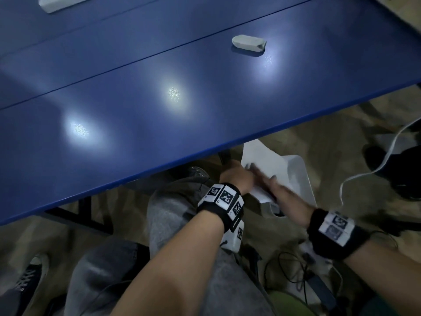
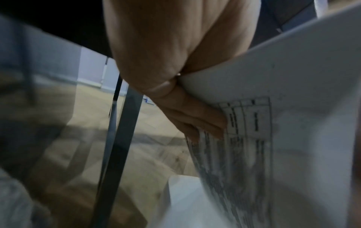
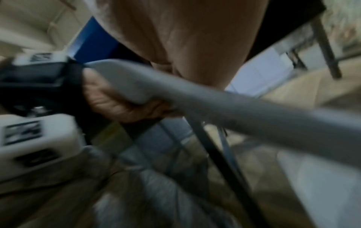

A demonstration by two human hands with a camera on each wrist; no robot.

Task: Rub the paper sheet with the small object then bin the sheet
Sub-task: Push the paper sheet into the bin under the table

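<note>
The paper sheet hangs below the blue table's near edge, over a white bin on the floor to the right. My left hand pinches the sheet at its left side; the left wrist view shows the fingers curled on the printed sheet. My right hand, blurred, lies with its fingers stretched along the sheet's lower part. In the right wrist view the left hand grips the bent sheet. The small grey-white object lies alone on the table.
A second pale block lies at the table's far left. My knees in grey trousers are under the table edge. A white cable and dark cables lie on the floor at right. A black table leg stands close to the left hand.
</note>
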